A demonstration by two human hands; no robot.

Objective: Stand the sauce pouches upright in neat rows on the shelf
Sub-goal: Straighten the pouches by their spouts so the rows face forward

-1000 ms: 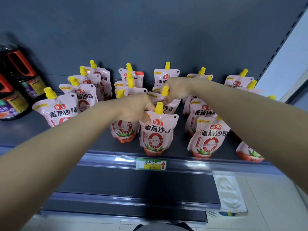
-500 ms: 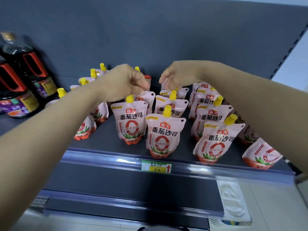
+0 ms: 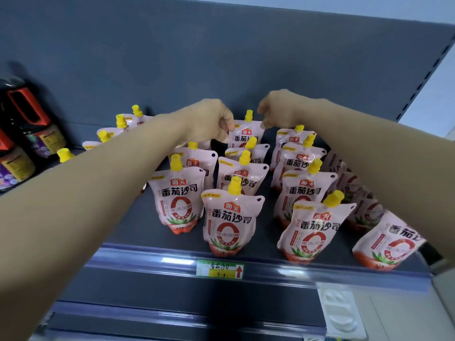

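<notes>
most yellow-capped white-and-red plastic sauce pouches (image 3: 231, 222) upright, rows crooked | left hand (image 3: 209, 121) pinches rear pouch (image 3: 246, 136) | right hand (image 3: 278, 107) grip: cannot tell

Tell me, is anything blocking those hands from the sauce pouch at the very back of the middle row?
Nothing visible does. The left hand and right hand are at the top corners of the back pouch, either side of its yellow cap; the front pouches stand lower than the arms.
</notes>
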